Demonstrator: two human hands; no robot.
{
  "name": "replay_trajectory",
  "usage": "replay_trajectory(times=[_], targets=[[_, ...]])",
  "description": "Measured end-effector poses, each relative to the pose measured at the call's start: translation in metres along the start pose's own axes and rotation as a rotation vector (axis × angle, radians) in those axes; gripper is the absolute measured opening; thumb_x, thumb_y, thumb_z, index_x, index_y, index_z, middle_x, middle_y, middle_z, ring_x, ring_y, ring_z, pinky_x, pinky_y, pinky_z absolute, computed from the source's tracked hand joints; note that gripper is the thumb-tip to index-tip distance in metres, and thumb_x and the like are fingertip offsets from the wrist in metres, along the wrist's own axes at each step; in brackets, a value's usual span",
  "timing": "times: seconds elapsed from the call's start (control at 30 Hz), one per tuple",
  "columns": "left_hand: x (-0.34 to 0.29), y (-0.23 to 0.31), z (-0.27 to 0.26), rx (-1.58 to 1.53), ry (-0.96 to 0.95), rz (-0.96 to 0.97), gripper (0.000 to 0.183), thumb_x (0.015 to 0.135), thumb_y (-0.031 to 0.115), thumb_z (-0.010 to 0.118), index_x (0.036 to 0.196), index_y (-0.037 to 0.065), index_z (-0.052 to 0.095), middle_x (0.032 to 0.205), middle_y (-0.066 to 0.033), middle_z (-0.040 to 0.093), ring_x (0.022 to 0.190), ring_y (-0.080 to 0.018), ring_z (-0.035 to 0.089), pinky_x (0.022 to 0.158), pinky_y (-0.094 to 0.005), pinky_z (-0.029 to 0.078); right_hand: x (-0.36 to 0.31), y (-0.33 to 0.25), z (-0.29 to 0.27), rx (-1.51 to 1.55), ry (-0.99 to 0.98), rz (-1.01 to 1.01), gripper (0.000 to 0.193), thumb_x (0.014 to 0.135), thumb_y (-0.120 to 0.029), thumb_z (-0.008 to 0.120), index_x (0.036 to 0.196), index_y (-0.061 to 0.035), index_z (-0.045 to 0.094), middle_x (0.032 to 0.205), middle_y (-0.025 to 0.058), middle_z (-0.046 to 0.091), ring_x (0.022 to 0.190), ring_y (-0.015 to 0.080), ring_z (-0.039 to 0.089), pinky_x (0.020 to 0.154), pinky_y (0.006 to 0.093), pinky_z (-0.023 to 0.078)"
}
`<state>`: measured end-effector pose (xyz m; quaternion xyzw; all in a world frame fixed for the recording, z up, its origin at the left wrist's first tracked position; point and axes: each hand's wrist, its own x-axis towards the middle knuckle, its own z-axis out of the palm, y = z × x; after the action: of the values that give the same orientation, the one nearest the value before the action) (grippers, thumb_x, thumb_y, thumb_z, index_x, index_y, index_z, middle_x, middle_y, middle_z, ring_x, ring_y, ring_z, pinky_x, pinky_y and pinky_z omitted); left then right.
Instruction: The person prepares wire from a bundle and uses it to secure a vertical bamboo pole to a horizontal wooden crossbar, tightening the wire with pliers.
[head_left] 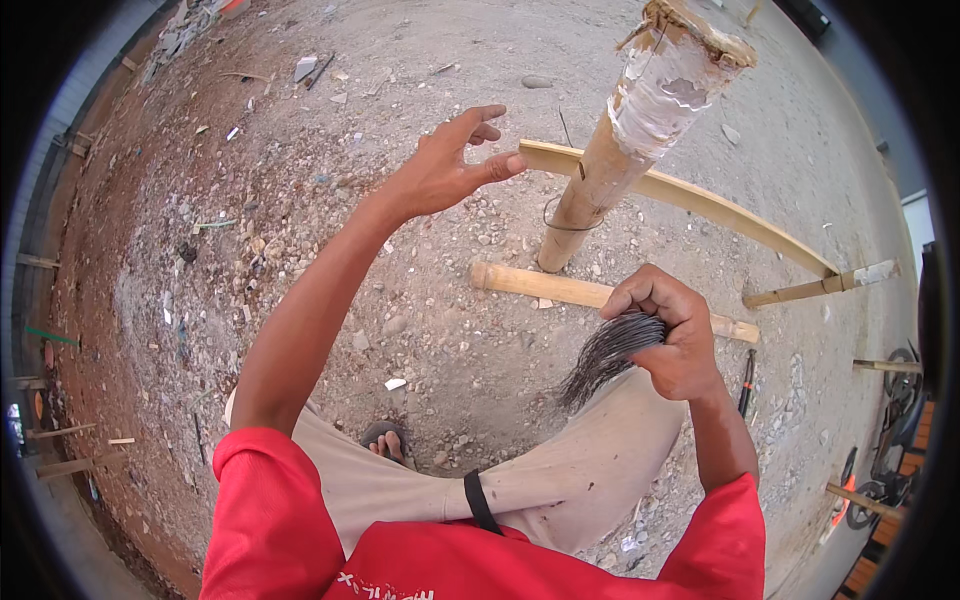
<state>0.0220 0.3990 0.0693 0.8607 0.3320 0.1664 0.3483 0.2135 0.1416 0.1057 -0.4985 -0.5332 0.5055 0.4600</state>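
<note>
My left hand (455, 165) reaches forward, thumb and fingers apart with nothing between them. Its thumb tip is right at the left end of a split bamboo strip (735, 208); whether it touches cannot be told. The strip runs behind an upright bamboo post (590, 190) toward a second, smaller bamboo post (820, 285) on the right. A loop of thin wire (572, 227) goes around the upright post. Closed above my right knee, my right hand (680, 335) grips a bundle of thin dark wires (605, 355), whose loose ends fan out to the lower left.
A bamboo piece (545, 285) lies on the ground by the post's foot. Pliers (747, 380) with dark and red handles lie right of my right forearm. Stones and debris litter the dirt ground (330, 200). Bicycles (890, 440) stand at the far right.
</note>
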Motion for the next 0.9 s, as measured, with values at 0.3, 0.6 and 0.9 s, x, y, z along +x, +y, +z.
replay_trajectory(times=[0.3, 0.6, 0.9], targets=[[-0.13, -0.017, -0.138, -0.208, 0.527, -0.072, 0.069, 0.102, 0.059, 0.036, 0.138, 0.002, 0.05, 0.118, -0.0149, 0.062, 0.103, -0.0218, 0.059, 0.087, -0.0363, 0.048, 0.131, -0.085, 0.14, -0.143, 0.44, -0.84, 0.024, 0.079, 0.007, 0.056, 0.101, 0.0019, 0.065, 0.094, 0.0044, 0.063, 0.079, 0.0084, 0.057, 0.07, 0.0222, 0.046], [-0.23, -0.048, -0.059, -1.282, 0.561, -0.701, 0.081, 0.09, 0.074, 0.044, 0.122, 0.001, 0.057, 0.101, -0.0084, 0.064, 0.093, -0.02, 0.06, 0.082, -0.0346, 0.048, 0.173, 0.033, 0.272, -0.369, 0.431, -0.744, 0.042, 0.069, -0.006, 0.067, 0.111, -0.0059, 0.059, 0.101, 0.0161, 0.063, 0.097, 0.0339, 0.057, 0.088, 0.0445, 0.043], [-0.247, -0.117, 0.006, -1.371, 0.356, -0.932, 0.039, 0.094, 0.049, 0.061, 0.102, 0.011, 0.063, 0.085, -0.0035, 0.068, 0.079, -0.0104, 0.062, 0.066, -0.0297, 0.042, 0.117, 0.098, 0.288, -0.26, 0.049, -0.021, 0.051, 0.086, -0.019, 0.064, 0.13, -0.0003, 0.046, 0.109, 0.0217, 0.063, 0.105, 0.0375, 0.062, 0.093, 0.0451, 0.045]])
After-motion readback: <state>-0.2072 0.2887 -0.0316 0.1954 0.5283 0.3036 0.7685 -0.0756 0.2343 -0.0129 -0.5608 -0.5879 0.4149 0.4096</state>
